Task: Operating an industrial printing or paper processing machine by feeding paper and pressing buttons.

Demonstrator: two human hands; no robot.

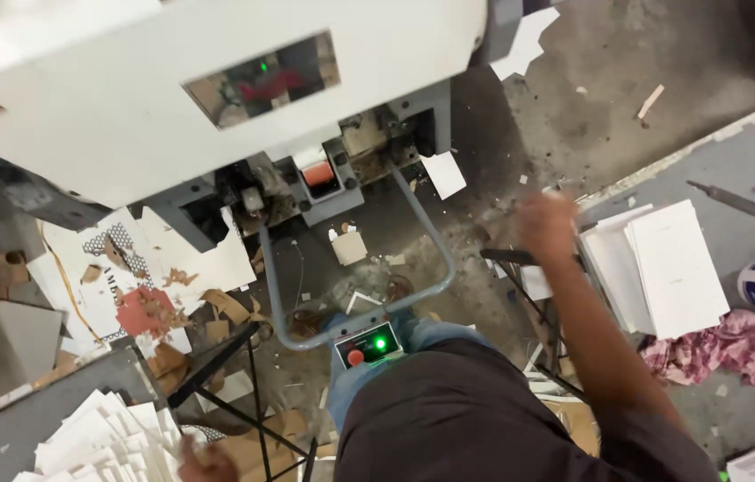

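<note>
Sheets fanned at lower left on grey bench, within easy reach. Left hand at bottom edge, touching fan's corner; grip mostly cut off, cannot tell. Press across upper frame, slot facing down toward seat. Grey bar looping to control box at centre, green lamp lit, parked at knee. Right hand blurred at right of centre, near edge of white stack; grip unreadable. Stack squared on right table, beside pink rag. Offcuts littering floor.
</note>
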